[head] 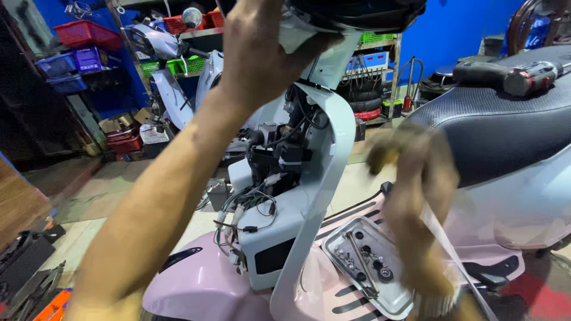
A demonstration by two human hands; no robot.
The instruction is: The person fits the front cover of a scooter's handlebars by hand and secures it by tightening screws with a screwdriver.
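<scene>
The left hand (256, 53) clamps the scooter's black headlight housing (357, 12) up top; stiff, brittle plastic, best held by its rim. The blurred right hand (416, 172) has unclear grip above the metal tray (398, 300).

Bare-armed worker seen from a head-mounted view in a workshop.
The left hand (256, 53) and its long forearm carry no sleeve or glove; the right hand (416, 172) is motion-blurred, a pale ribbed cuff at its wrist.
</scene>
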